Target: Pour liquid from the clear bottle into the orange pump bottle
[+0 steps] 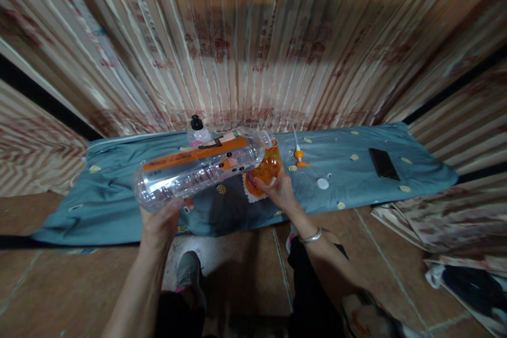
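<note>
My left hand [160, 222] is closed around the base end of a large clear plastic bottle [198, 169] with an orange and grey label. The bottle is tipped nearly on its side, its neck pointing right. Its mouth meets the top of an orange bottle [266, 165], which my right hand [281, 190] grips around the side. Whether liquid is flowing between them I cannot tell. Just right of the orange bottle, an orange pump head [300, 156] with a clear dip tube lies on the cloth. Nearby is a white round cap [322, 184].
A blue-green cloth [348, 153] with yellow pineapple prints covers the low surface. Behind the clear bottle stands a small bottle with a black top [196, 124]. A black phone [383, 164] lies at the right. Striped curtains [245, 53] hang behind and on both sides.
</note>
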Demonstrator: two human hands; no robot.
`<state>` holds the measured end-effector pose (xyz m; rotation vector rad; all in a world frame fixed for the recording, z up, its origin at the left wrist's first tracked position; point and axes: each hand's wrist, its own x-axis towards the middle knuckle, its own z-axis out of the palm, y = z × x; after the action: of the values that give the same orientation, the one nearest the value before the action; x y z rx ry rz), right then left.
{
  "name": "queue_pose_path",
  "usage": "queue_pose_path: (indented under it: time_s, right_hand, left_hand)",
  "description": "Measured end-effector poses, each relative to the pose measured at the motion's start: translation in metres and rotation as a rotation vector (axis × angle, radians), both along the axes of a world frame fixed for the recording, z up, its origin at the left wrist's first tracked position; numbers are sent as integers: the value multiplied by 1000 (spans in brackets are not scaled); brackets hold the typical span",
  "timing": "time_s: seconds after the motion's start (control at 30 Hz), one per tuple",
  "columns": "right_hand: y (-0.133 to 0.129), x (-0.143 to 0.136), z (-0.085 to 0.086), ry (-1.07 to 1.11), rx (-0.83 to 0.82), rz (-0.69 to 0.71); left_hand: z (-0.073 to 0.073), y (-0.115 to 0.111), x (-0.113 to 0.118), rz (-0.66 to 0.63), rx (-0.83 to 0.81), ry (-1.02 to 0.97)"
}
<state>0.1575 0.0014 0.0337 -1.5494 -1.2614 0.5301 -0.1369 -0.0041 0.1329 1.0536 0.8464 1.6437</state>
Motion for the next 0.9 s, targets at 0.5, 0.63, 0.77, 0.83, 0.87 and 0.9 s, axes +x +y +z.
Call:
queue_pose_path:
  time_s: [0.5, 0.63, 0.77, 0.83, 0.87, 0.9]
  right_hand:
    - [0, -1, -1, 20, -20, -6]
    - [0, -1, -1, 5, -12, -12]
    - [0, 0, -1, -7, -14, -13]
    - [0, 1, -1, -9, -16, -7]
    - [0, 1, -1, -10, -16, -2]
    - [0, 1, -1, -12, -16, 3]
  left_hand:
    - [-3, 0, 4, 35, -20, -52]
    - [0, 0, 3, 21, -26, -29]
    - [3, -1, 2, 10, -22, -1]
    - [3, -1, 2, 10, -29, -3]
    - [3, -1, 2, 10, -29, -5]
    - [2, -1, 2, 10, -23, -12]
